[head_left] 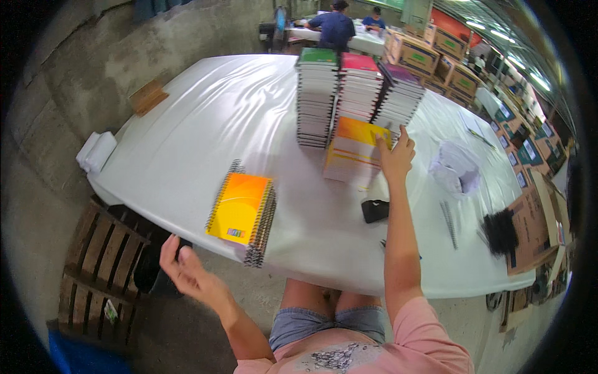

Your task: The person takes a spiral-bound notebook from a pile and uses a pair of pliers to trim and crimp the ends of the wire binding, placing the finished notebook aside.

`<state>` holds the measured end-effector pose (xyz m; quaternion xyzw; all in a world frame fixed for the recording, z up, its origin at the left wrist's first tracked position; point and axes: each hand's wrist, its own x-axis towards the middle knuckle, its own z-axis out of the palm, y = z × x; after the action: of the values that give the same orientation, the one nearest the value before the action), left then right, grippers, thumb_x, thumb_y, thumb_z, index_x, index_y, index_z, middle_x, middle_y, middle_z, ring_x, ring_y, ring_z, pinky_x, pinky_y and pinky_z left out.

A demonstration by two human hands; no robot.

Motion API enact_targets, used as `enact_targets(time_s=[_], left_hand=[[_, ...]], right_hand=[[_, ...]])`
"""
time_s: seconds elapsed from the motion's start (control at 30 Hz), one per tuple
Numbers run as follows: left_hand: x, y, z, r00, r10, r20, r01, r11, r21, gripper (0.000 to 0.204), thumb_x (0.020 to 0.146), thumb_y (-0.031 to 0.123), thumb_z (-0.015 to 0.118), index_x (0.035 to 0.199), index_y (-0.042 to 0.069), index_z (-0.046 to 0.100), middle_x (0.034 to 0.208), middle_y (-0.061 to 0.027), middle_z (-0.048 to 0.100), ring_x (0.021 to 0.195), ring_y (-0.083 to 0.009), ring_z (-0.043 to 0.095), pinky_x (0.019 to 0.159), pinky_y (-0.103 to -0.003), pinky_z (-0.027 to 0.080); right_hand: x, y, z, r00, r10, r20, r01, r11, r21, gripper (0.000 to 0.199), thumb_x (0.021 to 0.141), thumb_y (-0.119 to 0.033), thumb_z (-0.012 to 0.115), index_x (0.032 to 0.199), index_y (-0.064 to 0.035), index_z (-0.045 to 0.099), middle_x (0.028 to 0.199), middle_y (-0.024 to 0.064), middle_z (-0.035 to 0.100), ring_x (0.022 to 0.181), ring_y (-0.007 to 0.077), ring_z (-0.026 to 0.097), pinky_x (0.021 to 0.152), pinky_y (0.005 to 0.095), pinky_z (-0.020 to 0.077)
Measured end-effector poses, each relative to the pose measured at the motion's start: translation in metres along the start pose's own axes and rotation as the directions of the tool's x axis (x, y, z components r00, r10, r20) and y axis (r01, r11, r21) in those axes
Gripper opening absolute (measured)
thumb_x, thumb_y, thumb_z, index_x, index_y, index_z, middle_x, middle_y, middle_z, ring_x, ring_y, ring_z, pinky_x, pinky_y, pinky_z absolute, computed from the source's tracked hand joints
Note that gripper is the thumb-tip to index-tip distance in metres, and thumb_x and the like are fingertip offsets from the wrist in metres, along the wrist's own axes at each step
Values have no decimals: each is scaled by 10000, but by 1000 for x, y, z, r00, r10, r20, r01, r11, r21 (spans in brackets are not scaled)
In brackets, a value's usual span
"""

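Observation:
My right hand [397,156] is at the right edge of a stack of yellow-orange notebooks [352,149], its thumb on the top cover and its fingers around the edge. How many notebooks it grips is hidden. Away from the table's front left edge, my left hand [190,274] hangs in the air with its fingers apart and nothing in it. Nearest to it lies a pile of spiral-bound notebooks [240,206] with a yellow-orange cover, black coils jutting out on both sides.
Behind the stack stand tall piles of green [317,93], red [360,87] and purple notebooks [398,93]. A black object [375,210], a loose coil [448,224], a white bag [458,168] and a bundle of black coils [500,232] lie rightward. Cardboard boxes [414,55] and people are beyond.

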<state>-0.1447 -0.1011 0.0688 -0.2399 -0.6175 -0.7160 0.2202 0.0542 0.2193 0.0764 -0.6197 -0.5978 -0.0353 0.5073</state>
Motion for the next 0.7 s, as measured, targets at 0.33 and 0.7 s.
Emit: enact_targets(time_s=[0.33, 0.7], left_hand=[[-67, 51, 44, 811, 348, 471, -184, 915, -360, 123, 883, 118, 552, 968, 33, 526, 1132, -129, 517, 1056, -241, 484, 883, -368, 406], [-133, 22, 125, 444, -489, 751, 896, 247, -368, 322, 889, 143, 603, 1188, 68, 511, 1124, -57, 587, 1026, -206, 559, 856, -313, 444]], right_hand=[[49, 43, 5, 966, -1, 260, -33, 991, 128, 297, 736, -177, 724, 901, -6, 545, 777, 108, 649, 706, 215, 640, 619, 319, 484], [-128, 58, -130, 773, -209, 599, -343, 658, 671, 357, 820, -113, 672, 1105, -63, 463, 953, 20, 531, 782, 106, 500, 683, 246, 420]])
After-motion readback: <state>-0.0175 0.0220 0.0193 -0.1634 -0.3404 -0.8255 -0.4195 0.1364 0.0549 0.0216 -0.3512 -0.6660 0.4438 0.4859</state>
